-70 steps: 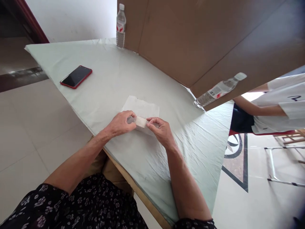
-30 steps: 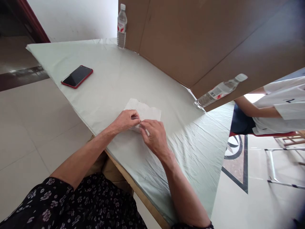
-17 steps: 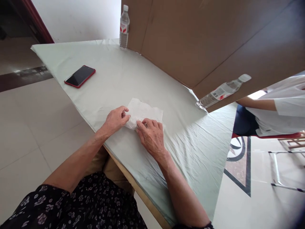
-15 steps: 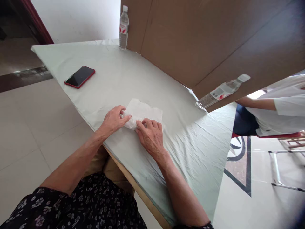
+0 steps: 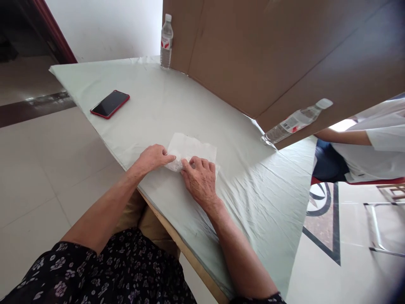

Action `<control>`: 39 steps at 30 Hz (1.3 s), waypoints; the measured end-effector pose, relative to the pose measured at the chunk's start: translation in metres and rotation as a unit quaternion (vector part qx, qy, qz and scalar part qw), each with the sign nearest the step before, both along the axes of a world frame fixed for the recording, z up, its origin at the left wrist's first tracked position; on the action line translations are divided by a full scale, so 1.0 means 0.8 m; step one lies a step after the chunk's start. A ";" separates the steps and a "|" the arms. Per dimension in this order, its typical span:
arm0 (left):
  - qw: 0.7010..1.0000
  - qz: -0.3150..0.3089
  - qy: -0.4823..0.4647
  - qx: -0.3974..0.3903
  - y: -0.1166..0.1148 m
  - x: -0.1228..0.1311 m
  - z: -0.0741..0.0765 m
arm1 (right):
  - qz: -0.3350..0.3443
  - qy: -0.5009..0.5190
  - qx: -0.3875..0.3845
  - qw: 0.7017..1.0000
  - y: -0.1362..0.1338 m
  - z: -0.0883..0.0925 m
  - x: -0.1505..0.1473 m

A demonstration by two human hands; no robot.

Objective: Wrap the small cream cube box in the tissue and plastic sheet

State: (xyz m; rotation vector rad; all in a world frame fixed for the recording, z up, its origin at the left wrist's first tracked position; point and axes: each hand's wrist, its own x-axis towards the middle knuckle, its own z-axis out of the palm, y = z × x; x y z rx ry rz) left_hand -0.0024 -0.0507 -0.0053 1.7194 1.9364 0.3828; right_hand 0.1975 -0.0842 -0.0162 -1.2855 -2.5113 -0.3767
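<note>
A white paper tissue (image 5: 198,147) lies flat on the cloth in front of me, its near edge crumpled, with something clear and shiny along it that I cannot make out. At the tissue's left edge is my left hand (image 5: 155,157), fingers curled down and thumb laid across the paper, closed on that edge. My right hand (image 5: 200,179) covers the near right part of the sheet. Its bent fingers and thumb press together on the crumpled edge and hide what lies beneath them.
A phone in a red case (image 5: 110,104) lies toward the table's left edge. A brown cardboard panel (image 5: 234,55) stands across the back, with an upright water bottle (image 5: 166,42) and a tilted one (image 5: 294,122) against it. Beyond it sits a person in a white sleeve (image 5: 387,137).
My left thumb and fingers have drawn closer together at the tissue's left edge. The right hand has barely moved. The whole view has shifted slightly.
</note>
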 end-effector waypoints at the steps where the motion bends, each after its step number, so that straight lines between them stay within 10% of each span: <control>1: 1.000 -0.006 -0.017 -0.001 0.000 -0.002 0.000 | 0.000 0.001 -0.002 1.000 0.000 0.000 0.000; 17: 0.906 0.075 -0.417 0.022 -0.013 0.040 0.005 | -0.002 0.002 -0.002 1.000 0.000 0.003 -0.002; 39: 0.883 0.041 -0.467 -0.034 -0.008 0.051 0.014 | -0.001 0.088 -0.124 0.988 0.008 0.015 0.008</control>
